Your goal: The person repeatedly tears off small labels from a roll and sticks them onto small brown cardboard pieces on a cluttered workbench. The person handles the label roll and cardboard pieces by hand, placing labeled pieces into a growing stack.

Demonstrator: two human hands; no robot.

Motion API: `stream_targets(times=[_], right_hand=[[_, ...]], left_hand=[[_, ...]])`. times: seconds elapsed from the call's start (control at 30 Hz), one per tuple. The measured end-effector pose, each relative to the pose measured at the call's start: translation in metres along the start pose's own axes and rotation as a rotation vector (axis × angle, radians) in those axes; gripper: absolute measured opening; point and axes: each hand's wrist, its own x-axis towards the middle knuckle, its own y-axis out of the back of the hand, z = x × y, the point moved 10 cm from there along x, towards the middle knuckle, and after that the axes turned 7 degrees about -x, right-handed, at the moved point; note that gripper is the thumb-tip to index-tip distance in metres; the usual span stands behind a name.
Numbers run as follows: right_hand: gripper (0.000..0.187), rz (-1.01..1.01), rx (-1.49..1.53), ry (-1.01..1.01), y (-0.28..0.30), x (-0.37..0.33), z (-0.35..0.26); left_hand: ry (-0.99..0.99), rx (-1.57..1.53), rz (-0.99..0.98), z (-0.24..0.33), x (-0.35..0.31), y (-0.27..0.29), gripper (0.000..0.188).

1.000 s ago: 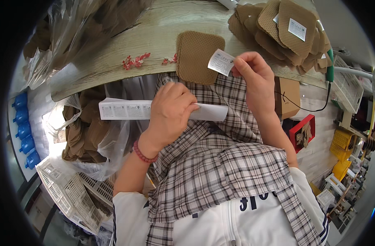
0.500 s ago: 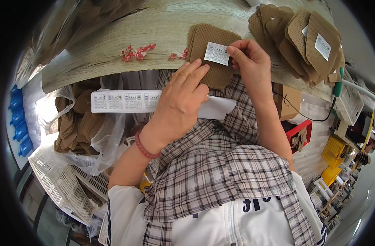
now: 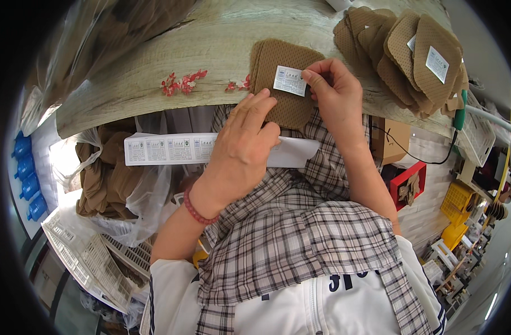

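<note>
Right hand [image 3: 338,95]: thumb and forefinger pinched together on the right edge of one white printed label [image 3: 289,81], its corner hidden under the fingertips; remaining fingers curled, partly out of sight. Label lies over the upper face of a brown mesh pad [image 3: 291,113], just left of the right hand; whether it is fully stuck down cannot be told. The pad tops a small stack, its lower layers showing only as edges, count uncertain. Left hand [image 3: 241,145]: back upward, fingers lightly bent, tips at the pad's left side; it has hold of a white label strip [image 3: 169,149] passing beneath the palm, the exact grip point covered, a curled end emerging to the right. Right of and beyond the right hand: a heap of brown mesh pads [image 3: 398,64], several bearing labels, lower ones overlapped. Beyond the left hand: red-and-white floral sprigs [image 3: 185,82] on the wood-grain table [image 3: 132,95], printed or loose unclear. Left of the left hand: brown pieces [image 3: 101,181] in a clear plastic bag [image 3: 146,209], partly screened by its film. Left wrist: red beaded bracelet [image 3: 196,210].
</note>
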Motion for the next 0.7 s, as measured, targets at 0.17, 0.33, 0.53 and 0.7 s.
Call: stream_targets(times=[0.17, 0.33, 0.53, 0.7], right_hand=[[0.011, 0.031, -0.038, 0.058, 0.003, -0.005, -0.005], [0.011, 0.065, -0.086, 0.088, 0.006, -0.007, -0.009], [0.024, 0.184, -0.384, 0.304, 0.009, -0.019, -0.029], [0.037, 0.341, -0.513, 0.373, 0.018, -0.021, -0.028]], left_hand=[[0.027, -0.014, 0.015, 0.005, 0.004, 0.002, 0.013], [0.023, 0.059, -0.02, 0.005, 0.007, -0.005, 0.012], [0.048, 0.098, -0.047, 0.006, 0.008, -0.012, 0.01], [0.049, 0.087, -0.039, 0.007, 0.008, -0.014, 0.009]])
